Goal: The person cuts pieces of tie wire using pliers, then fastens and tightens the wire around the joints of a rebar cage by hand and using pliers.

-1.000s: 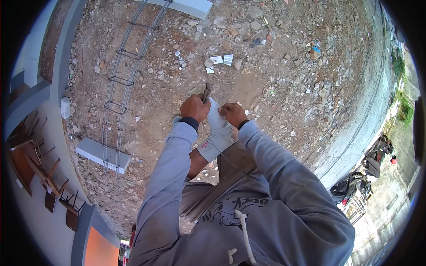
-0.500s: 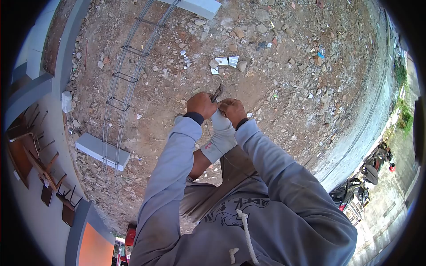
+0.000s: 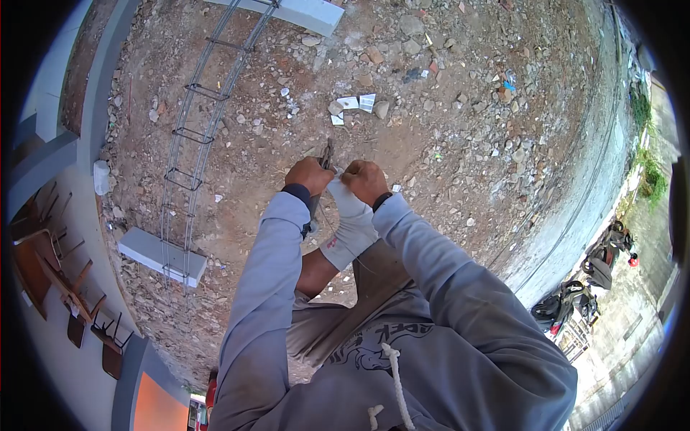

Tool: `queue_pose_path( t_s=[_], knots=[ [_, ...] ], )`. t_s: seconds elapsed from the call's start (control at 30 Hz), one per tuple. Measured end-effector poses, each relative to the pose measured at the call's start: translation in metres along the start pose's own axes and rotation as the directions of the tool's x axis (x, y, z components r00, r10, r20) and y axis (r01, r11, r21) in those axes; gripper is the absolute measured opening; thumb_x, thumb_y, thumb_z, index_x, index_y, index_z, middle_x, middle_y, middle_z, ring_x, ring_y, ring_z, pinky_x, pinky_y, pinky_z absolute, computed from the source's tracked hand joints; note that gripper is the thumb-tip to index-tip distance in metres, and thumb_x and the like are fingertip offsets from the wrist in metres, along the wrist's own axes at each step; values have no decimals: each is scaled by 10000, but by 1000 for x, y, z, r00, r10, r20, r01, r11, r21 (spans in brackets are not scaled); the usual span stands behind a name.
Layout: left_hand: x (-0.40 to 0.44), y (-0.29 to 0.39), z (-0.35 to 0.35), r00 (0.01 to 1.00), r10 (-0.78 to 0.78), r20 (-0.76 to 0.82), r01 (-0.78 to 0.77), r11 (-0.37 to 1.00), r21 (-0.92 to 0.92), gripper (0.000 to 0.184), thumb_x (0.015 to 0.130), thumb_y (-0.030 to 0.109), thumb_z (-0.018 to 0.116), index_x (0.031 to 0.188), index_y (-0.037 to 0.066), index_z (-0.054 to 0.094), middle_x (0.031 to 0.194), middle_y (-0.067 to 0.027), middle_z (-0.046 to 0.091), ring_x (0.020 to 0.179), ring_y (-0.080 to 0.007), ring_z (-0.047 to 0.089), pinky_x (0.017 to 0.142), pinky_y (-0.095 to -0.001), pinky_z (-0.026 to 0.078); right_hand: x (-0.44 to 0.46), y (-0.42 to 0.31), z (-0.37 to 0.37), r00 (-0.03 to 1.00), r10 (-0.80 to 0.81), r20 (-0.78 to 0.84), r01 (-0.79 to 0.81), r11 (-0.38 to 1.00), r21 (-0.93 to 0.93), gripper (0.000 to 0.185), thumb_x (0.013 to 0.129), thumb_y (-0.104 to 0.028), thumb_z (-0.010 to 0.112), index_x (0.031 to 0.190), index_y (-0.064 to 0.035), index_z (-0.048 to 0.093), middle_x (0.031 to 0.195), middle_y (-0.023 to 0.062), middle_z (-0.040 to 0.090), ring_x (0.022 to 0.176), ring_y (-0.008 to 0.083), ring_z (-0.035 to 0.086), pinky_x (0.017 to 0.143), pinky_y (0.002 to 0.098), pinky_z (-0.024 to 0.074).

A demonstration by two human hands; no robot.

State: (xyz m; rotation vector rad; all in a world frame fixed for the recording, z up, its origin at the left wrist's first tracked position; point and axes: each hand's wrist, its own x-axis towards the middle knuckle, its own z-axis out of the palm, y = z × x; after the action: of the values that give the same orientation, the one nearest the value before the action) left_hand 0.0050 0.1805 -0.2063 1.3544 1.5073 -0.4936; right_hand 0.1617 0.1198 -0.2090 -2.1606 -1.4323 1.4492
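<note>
My left hand [image 3: 309, 177] is closed around a pair of dark pliers [image 3: 328, 152]. Their jaws point away from me, and a handle shows below the fist. Close beside it on the right, my right hand [image 3: 365, 181] is closed in a pinch near the pliers, with the fingertips partly hidden. A thin wire [image 3: 323, 213] hangs from between the hands and curves down past my foot. Just under both hands is my foot in a white sock [image 3: 353, 215].
A long rebar cage [image 3: 194, 136] lies to the left across a grey concrete block [image 3: 162, 256] and another pale block [image 3: 305, 13]. Rubble and white tile pieces [image 3: 349, 103] cover the dirt ahead. Wooden chairs [image 3: 72, 280] stand at left; dark bags [image 3: 568, 305] lie at right.
Both hands have shifted slightly left in view, along with the pliers. The pliers have turned more upright, and a handle now shows below my left hand. The camera view has moved a little.
</note>
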Motion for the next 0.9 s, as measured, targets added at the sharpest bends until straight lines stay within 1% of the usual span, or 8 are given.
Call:
queue_pose_path(
  t_s=[0.13,0.27,0.33,0.43,0.47,0.67,0.8,0.9],
  knots=[
    [-6,16,-9,993,84,80,-101,963,251,411,681,390,679,912,49,684,909,-207,654,862,-332,640,764,-397,502,1,-15,-12,982,87,167,-51,977,-207,315,708,-331,650,814,-36,679,846,210,651,830,351,633,752,409,500],
    [2,6,0,985,168,29,-169,941,292,378,684,387,689,939,109,689,932,-168,660,870,-326,636,766,-403,501,0,-14,-12,983,12,183,12,992,-127,303,726,-311,632,821,-26,676,831,199,653,801,334,635,734,396,497],
    [-11,9,-12,992,126,-2,-124,980,153,374,683,372,695,921,84,688,891,-177,663,835,-326,642,740,-395,500,1,8,-7,981,-58,183,36,992,124,274,732,-265,616,839,-19,673,773,183,654,732,313,641,684,388,495],
    [-12,-7,-12,998,48,-41,-50,998,-44,373,678,356,704,881,44,684,817,-188,662,779,-325,647,696,-377,495,-6,25,-13,960,133,245,-171,975,139,267,745,-262,603,846,-24,672,794,165,661,753,304,640,693,379,492],
    [-9,-17,-8,998,20,-52,-25,994,-107,374,675,352,708,866,31,682,790,-191,661,759,-325,648,681,-370,493,-7,39,-11,976,-10,219,39,991,-129,244,728,-249,607,837,-41,676,819,137,671,789,285,645,718,370,499],
    [-5,-42,16,997,4,-72,-27,948,-318,410,669,389,702,823,9,675,756,-193,657,738,-326,647,662,-367,483,-23,50,-29,880,132,457,30,943,-332,247,697,-235,571,820,-54,685,897,173,660,874,340,628,798,399,497],
    [-18,-12,-11,996,89,18,-89,995,46,445,668,432,672,847,25,682,828,-193,661,806,-325,646,730,-394,494,-27,58,-25,889,147,433,73,889,-452,281,681,-272,596,783,-25,681,895,194,656,854,353,633,787,404,503],
    [-11,0,-10,989,140,42,-146,959,243,455,665,446,661,867,40,688,880,-191,661,852,-327,640,772,-407,499,-29,48,-26,874,258,412,-73,907,-414,337,683,-305,601,802,0,678,893,213,651,860,364,630,790,403,502]
  ],
)
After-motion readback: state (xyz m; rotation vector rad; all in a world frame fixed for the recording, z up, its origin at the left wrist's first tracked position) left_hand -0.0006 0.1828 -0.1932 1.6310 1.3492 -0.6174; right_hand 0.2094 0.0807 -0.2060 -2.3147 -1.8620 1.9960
